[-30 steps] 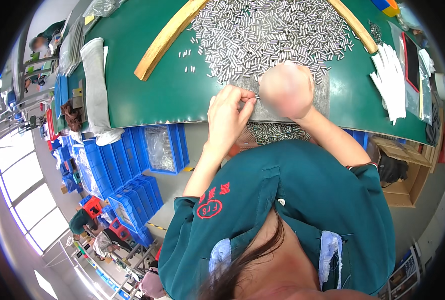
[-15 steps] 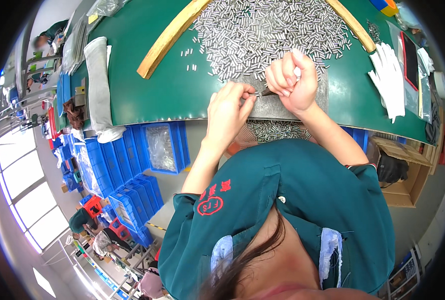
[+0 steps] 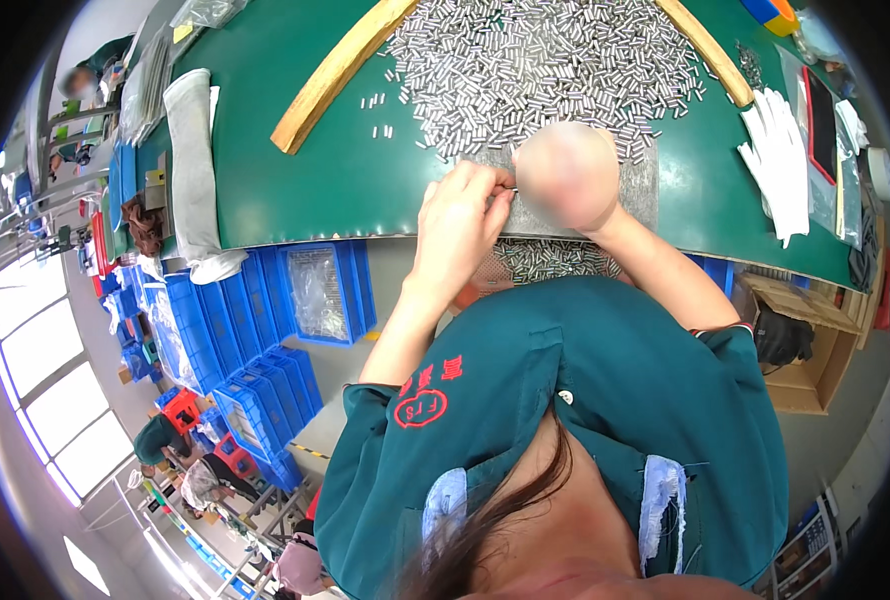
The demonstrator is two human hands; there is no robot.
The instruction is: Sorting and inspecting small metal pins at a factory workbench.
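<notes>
A big heap of small silver metal pins [image 3: 550, 60] lies on the green table [image 3: 335, 180], fenced by curved wooden strips [image 3: 335, 70]. My left hand [image 3: 462, 215] hovers at the table's near edge, fingertips pinched on a thin metal pin [image 3: 508, 190]. My right hand [image 3: 568, 178] is close beside it, blurred, over a grey mat [image 3: 637, 190]; what it holds is unclear. More pins fill a tray [image 3: 550, 260] below the table edge.
A folded grey cloth [image 3: 193, 160] lies at the table's left end. White gloves [image 3: 780, 165] and a dark tablet [image 3: 823, 125] sit at the right. Blue plastic bins [image 3: 255, 330] are stacked below left. Other people work on the floor far below.
My right hand swung away from the left, then back, and is now a blur next to it. My left hand stayed at the table edge, pinching the pin.
</notes>
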